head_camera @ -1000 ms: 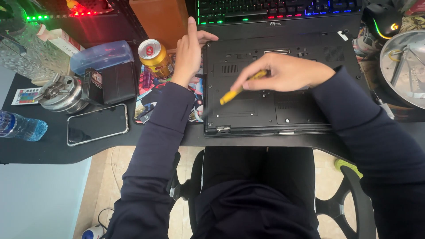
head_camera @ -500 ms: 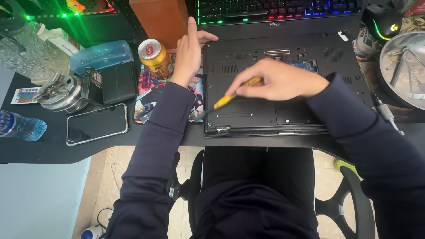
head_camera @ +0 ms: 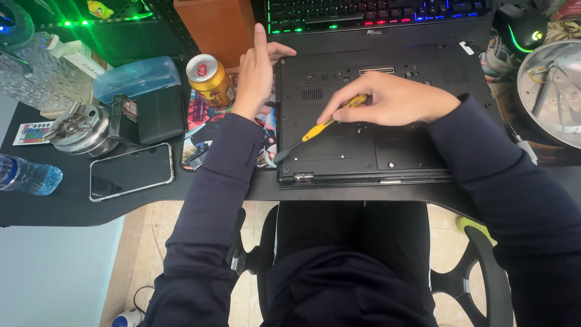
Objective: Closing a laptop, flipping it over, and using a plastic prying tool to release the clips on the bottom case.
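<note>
A black laptop [head_camera: 387, 133] lies upside down on the desk, its underside facing up. My right hand [head_camera: 393, 97] grips a yellow-handled screwdriver [head_camera: 321, 126], whose tip points down-left at the laptop's near left corner. My left hand [head_camera: 257, 69] rests flat along the laptop's left edge, its thumb touching the far left corner, fingers stretched out and holding nothing.
A gold drink can [head_camera: 210, 79], a black wallet [head_camera: 154, 115], a phone [head_camera: 130, 171], a metal grinder [head_camera: 78, 127] and a water bottle [head_camera: 27, 175] lie left. A lit keyboard [head_camera: 375, 12] sits behind, a metal bowl [head_camera: 554, 91] right. The desk edge [head_camera: 181, 206] runs near my lap.
My right hand has drawn the screwdriver left and toward me, so its tip has gone from mid-panel to the laptop's near left corner. My left hand has stayed put.
</note>
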